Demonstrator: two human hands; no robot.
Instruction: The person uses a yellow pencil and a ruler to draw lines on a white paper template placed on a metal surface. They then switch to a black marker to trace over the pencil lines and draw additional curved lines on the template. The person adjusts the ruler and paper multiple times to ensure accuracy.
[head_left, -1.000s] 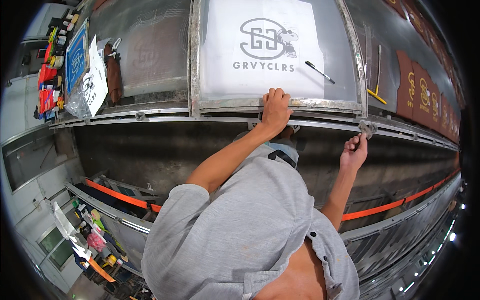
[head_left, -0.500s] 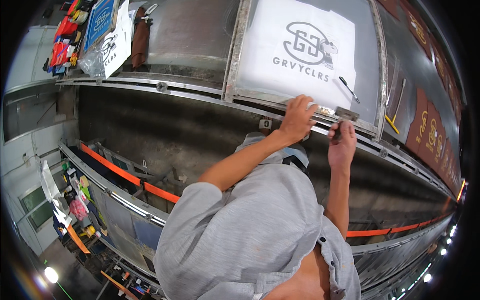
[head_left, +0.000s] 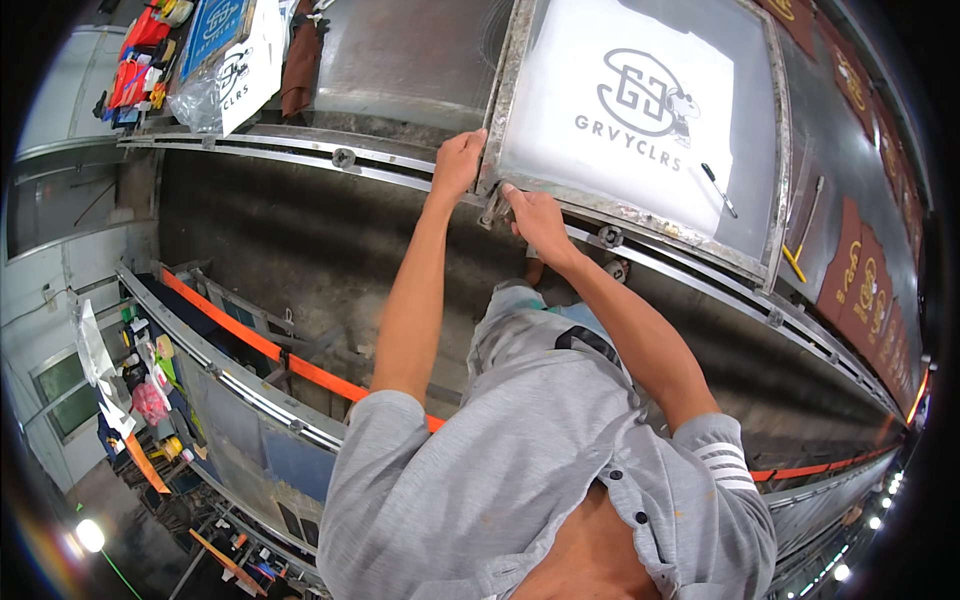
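My left hand (head_left: pixel 458 165) has its fingers curled on the left edge of a metal screen frame (head_left: pixel 777 150). My right hand (head_left: pixel 535 218) is closed on a small metal piece (head_left: pixel 490 212) at that frame's lower left corner, by the rail (head_left: pixel 390 171). Within the frame a white printed sheet (head_left: pixel 560 105) with a dark logo and cartoon figure lies under a translucent surface, and a black-and-silver pen (head_left: pixel 720 190) rests near its right side.
Brown printed pieces (head_left: pixel 840 275) and a yellow-handled tool (head_left: pixel 793 262) lie at the right. Supplies, a blue screen (head_left: pixel 213 30) and papers crowd the upper left. Behind me runs another long table with an orange strip (head_left: pixel 230 322), across a narrow aisle.
My right hand has carried the metal piece leftward along the frame to its lower left corner. My left hand has moved from the front edge to the left side. The view has shifted.
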